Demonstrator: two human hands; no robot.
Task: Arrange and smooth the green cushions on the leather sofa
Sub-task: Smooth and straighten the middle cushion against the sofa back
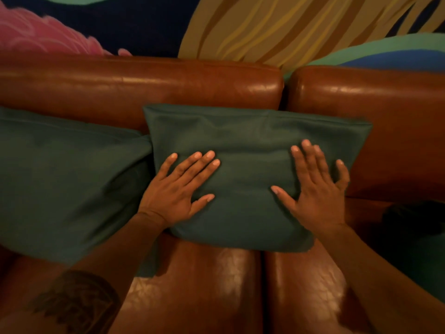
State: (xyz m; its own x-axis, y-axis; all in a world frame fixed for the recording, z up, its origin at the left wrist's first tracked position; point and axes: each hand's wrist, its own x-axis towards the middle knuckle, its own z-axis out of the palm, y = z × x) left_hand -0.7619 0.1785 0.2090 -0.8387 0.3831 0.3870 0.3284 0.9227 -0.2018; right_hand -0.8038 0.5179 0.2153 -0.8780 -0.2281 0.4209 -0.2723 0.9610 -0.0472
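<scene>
A dark green cushion (250, 141) leans against the backrest of the brown leather sofa (168, 85), over the gap between two seat pads. My left hand (178, 189) lies flat on its lower left part, fingers spread and straight. My right hand (315, 186) presses flat on its right side, fingers spread. A second green cushion (62, 179) rests to the left, its right corner tucked behind the middle cushion. Part of a third green cushion (428, 268) shows at the right edge.
Behind the sofa is a painted wall (277, 27) with pink, tan, green and blue shapes. The shiny seat pads (204, 290) fill the foreground. A dark object (414, 218) lies on the seat at the right.
</scene>
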